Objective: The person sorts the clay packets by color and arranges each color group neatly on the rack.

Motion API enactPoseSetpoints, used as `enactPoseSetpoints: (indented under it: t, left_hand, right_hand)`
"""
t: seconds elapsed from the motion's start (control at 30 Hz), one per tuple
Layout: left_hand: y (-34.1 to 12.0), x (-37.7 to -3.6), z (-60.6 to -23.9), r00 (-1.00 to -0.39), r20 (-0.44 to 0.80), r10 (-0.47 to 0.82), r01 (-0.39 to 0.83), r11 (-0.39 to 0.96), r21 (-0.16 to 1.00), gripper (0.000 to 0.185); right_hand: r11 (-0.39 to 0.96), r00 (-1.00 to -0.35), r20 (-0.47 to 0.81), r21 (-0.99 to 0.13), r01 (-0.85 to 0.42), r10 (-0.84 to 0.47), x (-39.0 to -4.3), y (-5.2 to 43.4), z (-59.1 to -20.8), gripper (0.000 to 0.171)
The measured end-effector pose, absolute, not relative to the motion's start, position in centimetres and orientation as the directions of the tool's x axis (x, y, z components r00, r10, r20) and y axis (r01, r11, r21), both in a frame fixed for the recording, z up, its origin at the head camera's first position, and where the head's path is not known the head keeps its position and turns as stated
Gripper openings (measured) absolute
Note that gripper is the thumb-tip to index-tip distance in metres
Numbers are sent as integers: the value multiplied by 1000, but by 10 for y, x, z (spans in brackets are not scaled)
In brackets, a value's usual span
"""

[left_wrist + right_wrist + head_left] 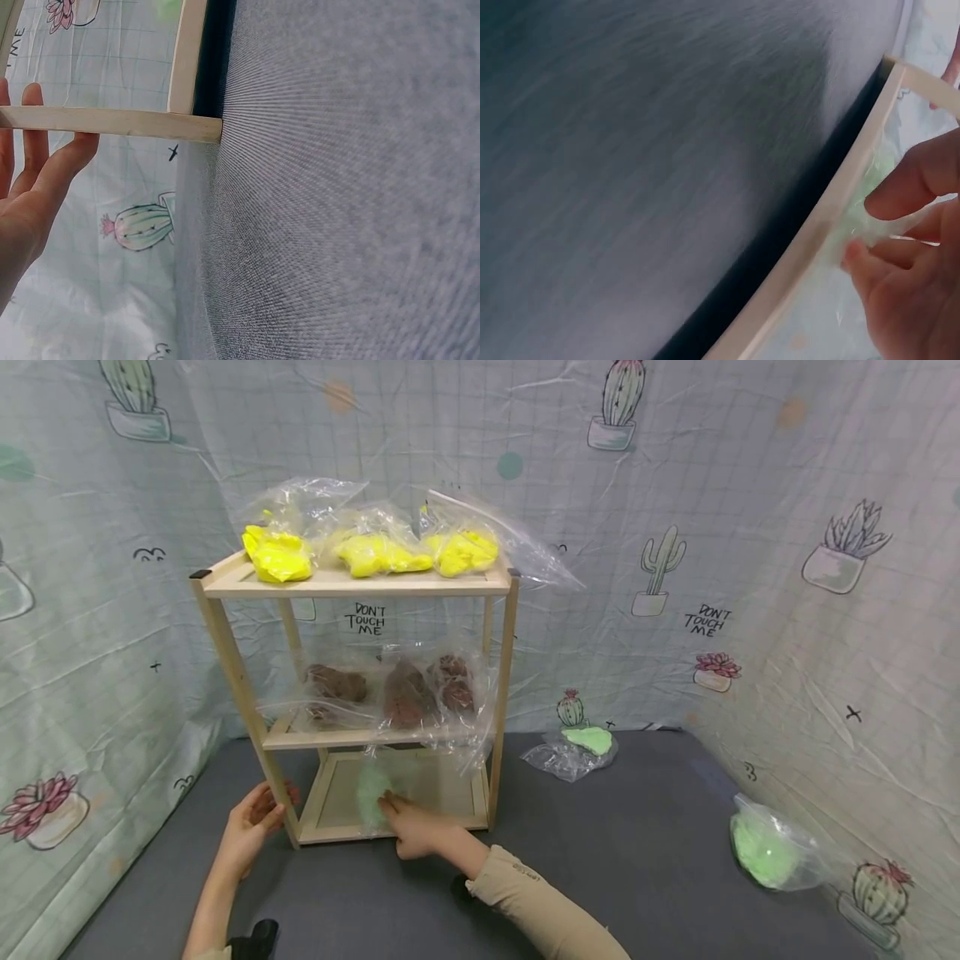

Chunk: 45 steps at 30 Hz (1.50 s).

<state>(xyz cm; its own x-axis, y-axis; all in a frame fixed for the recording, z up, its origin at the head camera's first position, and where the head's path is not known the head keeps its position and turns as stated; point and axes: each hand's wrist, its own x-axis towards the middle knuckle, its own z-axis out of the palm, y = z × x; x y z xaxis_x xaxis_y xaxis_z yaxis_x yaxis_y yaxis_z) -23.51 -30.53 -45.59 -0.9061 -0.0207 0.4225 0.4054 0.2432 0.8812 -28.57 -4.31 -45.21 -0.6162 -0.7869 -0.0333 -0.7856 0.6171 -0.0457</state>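
Note:
A light wooden three-tier rack (352,587) stands on the grey table. My left hand (251,827) is at its left front leg; in the left wrist view the fairly straight fingers (36,150) pass behind the leg (112,121). On the bottom shelf lies a clear bag of pale green dough-like material (371,789). My right hand (416,828) reaches over the front rail, fingertips touching that bag. From the right wrist, its thumb (915,180) and nearest finger stand apart, with the blurred green bag behind them.
Yellow lumps in clear bags (378,553) sit along the top shelf, brown bagged lumps (408,697) on the middle one. Two more green bags lie right of the rack, one near the back (588,741), another far right (765,852). Printed sheets (750,485) hang around the table.

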Motion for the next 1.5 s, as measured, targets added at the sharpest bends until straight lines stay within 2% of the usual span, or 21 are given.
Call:
enactPoseSetpoints:
  t: [0.23, 0.43, 0.83, 1.07, 1.3, 1.5]
  left_hand:
    - [-306, -238, -455, -900, 437, -3, 428, 200, 881, 31]
    - [-306, -235, -456, -903, 429, -19, 416, 214, 884, 31]
    - [-305, -235, -456, -913, 407, -28, 390, 235, 890, 32]
    - [-306, -236, -458, -917, 398, -36, 377, 251, 891, 35]
    - [-306, -237, -458, -911, 413, -27, 395, 235, 888, 32]
    - [-307, -235, -457, -915, 402, -31, 383, 250, 889, 31]
  right_hand:
    - [686, -684, -56, -34, -727, -727, -285, -70, -452, 80]
    - [697, -697, -49, 16, -717, -715, -284, -88, -457, 83]
    - [724, -725, -9, -61, -687, -689, -284, -105, -461, 85]
    - [687, -690, 28, -78, -723, -723, -285, -95, -461, 83]
    - [642, -632, 112, 91, -762, -766, -279, -74, -452, 75]
    - [570, -557, 126, 207, -795, -821, -266, -43, -439, 73]
